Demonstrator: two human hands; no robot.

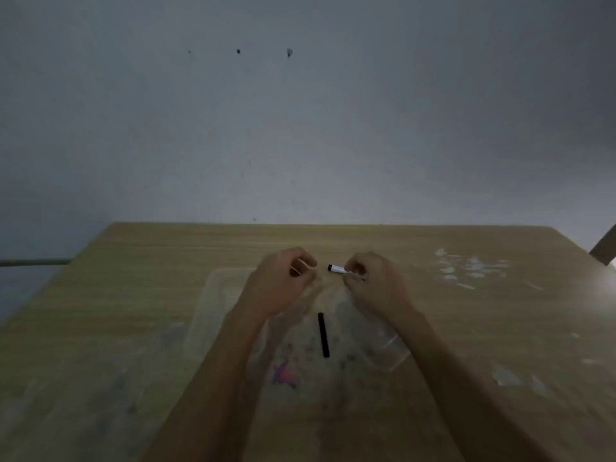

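My right hand (370, 281) grips a small white marker (337, 269) with a black end that points left. My left hand (283, 278) hovers just left of it with fingers curled; whether it pinches the edge of the clear plastic bag (383, 348) is too dim to tell. A black stick-like pen (323, 334) lies lengthwise between my forearms on the bag. Both hands are above the middle of the wooden table (133, 295).
A clear plastic container (213, 295) sits under my left wrist. Crumpled clear plastic pieces (470, 268) lie at the far right. A pink and blue smudge (283, 376) shows through the bag. A grey wall stands behind the table's far edge.
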